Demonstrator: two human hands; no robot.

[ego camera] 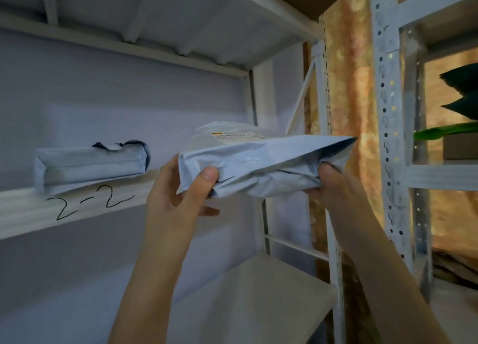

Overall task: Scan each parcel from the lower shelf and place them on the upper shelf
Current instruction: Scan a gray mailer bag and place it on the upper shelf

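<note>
Left hand [178, 188] and right hand [336, 185] grip gray parcel [258, 162], fingers curled round each end, beside upper shelf [77, 206]. Another parcel [90, 165] lies there.

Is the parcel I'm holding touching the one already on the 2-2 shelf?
Apart. The head view shows bare wall between the held parcel and the shelved parcel, with the left hand gripping the held one's near end.

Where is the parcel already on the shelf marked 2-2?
In the head view, the shelved parcel lies at left on the 2-2 shelf, left of the held parcel.
</note>
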